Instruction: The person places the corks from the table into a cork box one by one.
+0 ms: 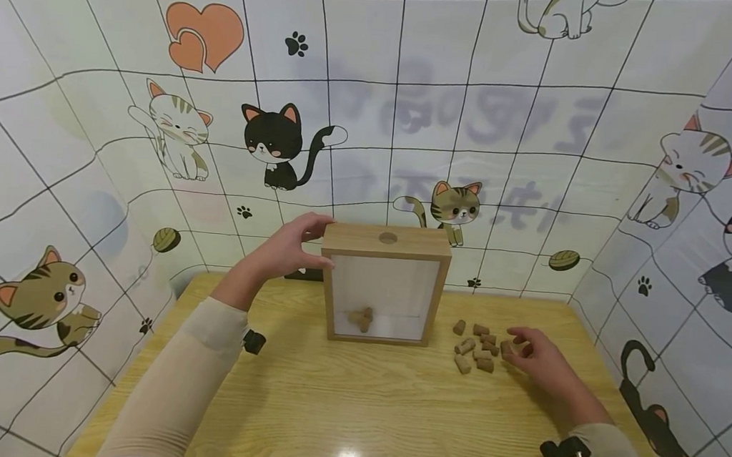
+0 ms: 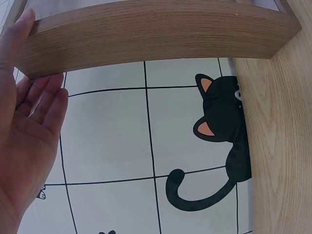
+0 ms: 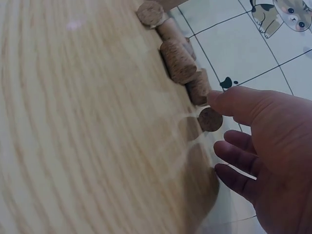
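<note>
Box (image 1: 384,284): upright at the table's (image 1: 340,398) back, hole (image 1: 388,238) in top.
Inside corks (image 1: 365,320): a few, at the bottom; judged done.
Loose corks (image 1: 483,355): cluster right of box; judged outstanding, the larger share.
Left hand (image 1: 284,251): grips box's upper left side.
Right hand (image 1: 542,363): thumb and fingers parted at nearest cork (image 3: 210,119); no firm hold evident.

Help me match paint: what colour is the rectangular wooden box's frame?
The wooden frame: brown with darker grain, clearest in the left wrist view.
</note>
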`<move>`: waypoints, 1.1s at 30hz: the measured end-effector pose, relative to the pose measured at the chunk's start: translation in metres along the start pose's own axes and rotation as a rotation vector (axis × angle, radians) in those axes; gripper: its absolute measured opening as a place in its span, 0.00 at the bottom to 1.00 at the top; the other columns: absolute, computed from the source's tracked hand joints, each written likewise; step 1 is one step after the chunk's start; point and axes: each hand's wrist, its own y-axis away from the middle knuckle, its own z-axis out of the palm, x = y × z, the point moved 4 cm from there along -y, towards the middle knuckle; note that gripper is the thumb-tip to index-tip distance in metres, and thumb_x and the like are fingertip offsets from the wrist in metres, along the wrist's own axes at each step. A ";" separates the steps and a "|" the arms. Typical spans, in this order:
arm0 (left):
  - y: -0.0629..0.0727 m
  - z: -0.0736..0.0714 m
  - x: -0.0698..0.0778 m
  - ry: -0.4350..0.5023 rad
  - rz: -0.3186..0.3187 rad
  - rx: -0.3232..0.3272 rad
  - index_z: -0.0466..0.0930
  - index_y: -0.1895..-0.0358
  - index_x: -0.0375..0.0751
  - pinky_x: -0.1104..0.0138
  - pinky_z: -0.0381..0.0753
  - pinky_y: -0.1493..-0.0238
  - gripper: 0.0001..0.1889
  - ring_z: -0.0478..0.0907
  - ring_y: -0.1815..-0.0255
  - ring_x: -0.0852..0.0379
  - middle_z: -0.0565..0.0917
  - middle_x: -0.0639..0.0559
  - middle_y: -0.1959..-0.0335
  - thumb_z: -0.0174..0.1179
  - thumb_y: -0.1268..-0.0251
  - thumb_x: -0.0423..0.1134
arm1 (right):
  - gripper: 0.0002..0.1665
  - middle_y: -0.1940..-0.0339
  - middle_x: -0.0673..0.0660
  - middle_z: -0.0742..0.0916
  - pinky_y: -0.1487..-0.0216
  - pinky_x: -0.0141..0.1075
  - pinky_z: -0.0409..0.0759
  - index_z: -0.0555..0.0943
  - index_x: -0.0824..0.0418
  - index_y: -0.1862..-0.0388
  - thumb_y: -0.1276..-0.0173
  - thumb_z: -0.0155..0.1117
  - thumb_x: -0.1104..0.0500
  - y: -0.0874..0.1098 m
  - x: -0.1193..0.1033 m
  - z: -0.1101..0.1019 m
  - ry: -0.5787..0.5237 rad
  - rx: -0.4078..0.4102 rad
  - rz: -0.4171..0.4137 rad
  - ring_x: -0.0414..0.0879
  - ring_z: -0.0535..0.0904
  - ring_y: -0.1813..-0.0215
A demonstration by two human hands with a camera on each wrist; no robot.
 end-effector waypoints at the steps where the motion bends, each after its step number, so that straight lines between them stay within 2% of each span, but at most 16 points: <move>1: 0.000 0.000 0.000 0.003 0.000 0.000 0.69 0.18 0.48 0.44 0.69 0.17 0.48 0.69 0.17 0.43 0.74 0.51 0.24 0.86 0.39 0.47 | 0.34 0.44 0.68 0.83 0.62 0.36 0.81 0.75 0.74 0.26 0.24 0.78 0.62 0.000 0.001 0.001 -0.001 0.000 0.000 0.50 0.80 0.54; 11: 0.001 0.000 0.000 0.010 0.005 -0.001 0.70 0.18 0.49 0.45 0.69 0.17 0.47 0.68 0.17 0.44 0.74 0.52 0.25 0.85 0.38 0.46 | 0.30 0.47 0.67 0.84 0.58 0.40 0.83 0.78 0.75 0.30 0.23 0.76 0.61 0.000 0.003 0.007 0.031 0.011 -0.029 0.51 0.82 0.54; 20: 0.002 0.001 0.001 0.012 0.001 -0.002 0.69 0.18 0.48 0.41 0.67 0.17 0.47 0.68 0.17 0.42 0.74 0.51 0.24 0.85 0.37 0.46 | 0.25 0.51 0.62 0.82 0.58 0.43 0.80 0.81 0.73 0.34 0.23 0.75 0.61 0.000 0.007 0.013 0.069 0.036 -0.047 0.49 0.77 0.56; 25: 0.002 0.001 0.002 -0.004 -0.008 0.002 0.69 0.17 0.49 0.44 0.68 0.16 0.47 0.68 0.17 0.43 0.74 0.52 0.23 0.84 0.36 0.46 | 0.24 0.52 0.60 0.81 0.57 0.46 0.79 0.82 0.71 0.35 0.22 0.75 0.59 0.000 0.009 0.017 0.087 0.056 -0.041 0.49 0.76 0.57; 33: 0.001 0.001 0.001 -0.007 -0.007 -0.006 0.68 0.17 0.48 0.46 0.67 0.16 0.46 0.68 0.16 0.43 0.73 0.51 0.22 0.83 0.35 0.44 | 0.19 0.56 0.59 0.80 0.57 0.48 0.76 0.80 0.72 0.39 0.23 0.72 0.65 0.002 0.011 0.019 0.076 0.070 -0.012 0.51 0.74 0.57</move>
